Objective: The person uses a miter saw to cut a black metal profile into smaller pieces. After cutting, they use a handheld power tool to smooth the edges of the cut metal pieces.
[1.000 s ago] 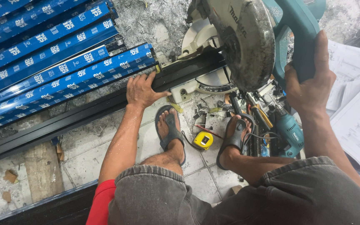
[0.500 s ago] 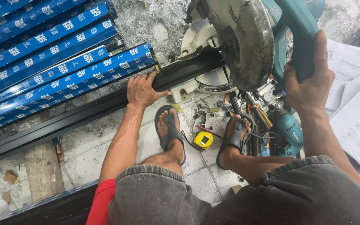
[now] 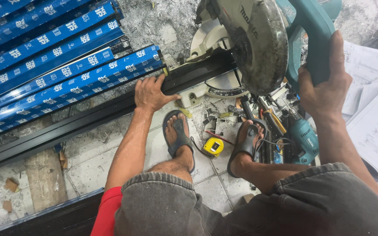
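Head view. The left hand [image 3: 150, 92] lies flat, palm down, pressing on the long black metal profile [image 3: 88, 120]; it closes around nothing. The profile runs from the lower left across the tiled floor [image 3: 92, 153] and under the round grey blade guard [image 3: 252, 41] of the teal mitre saw, resting on the saw's white base [image 3: 206, 43]. The right hand [image 3: 322, 85] is clenched around the saw's teal handle [image 3: 313, 39].

Blue film-wrapped profiles [image 3: 57, 65] are stacked just beside the black one. A yellow tape measure [image 3: 214, 146] lies between the sandalled feet, and a teal power drill [image 3: 305, 140] lies near the right foot among loose tools. Metal shavings cover the floor behind the saw.

Risks, as judged: the pressing fingers sit near the blade line; a slip would bring them closer. The feet are exposed to chips. The long unsupported length could tilt and bind the blade.
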